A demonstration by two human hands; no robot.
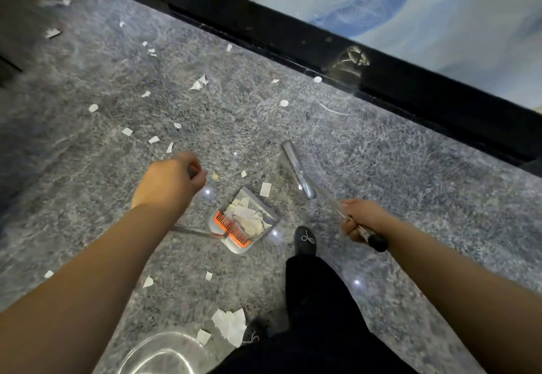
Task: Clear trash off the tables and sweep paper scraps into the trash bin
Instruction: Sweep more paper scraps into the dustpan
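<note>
The dustpan [245, 221] is set on the speckled grey floor [381, 168], just ahead of a black shoe [305, 240], and a heap of white paper scraps [249, 217] is piled against its orange comb teeth [233, 228]. Its long handle is gripped by the left hand [170, 181], fingers curled around the top. The broom [299, 171] is held in the right hand [362, 221], fingers wrapped round the shaft near the black end cap, brush head down just right of the pan. Loose scraps [199, 83] are scattered over the open floor ahead-left, more behind near a shiny round rim [164, 350]. Room is cut off on the right by a black baseboard [381, 66] run diagonally.
</note>
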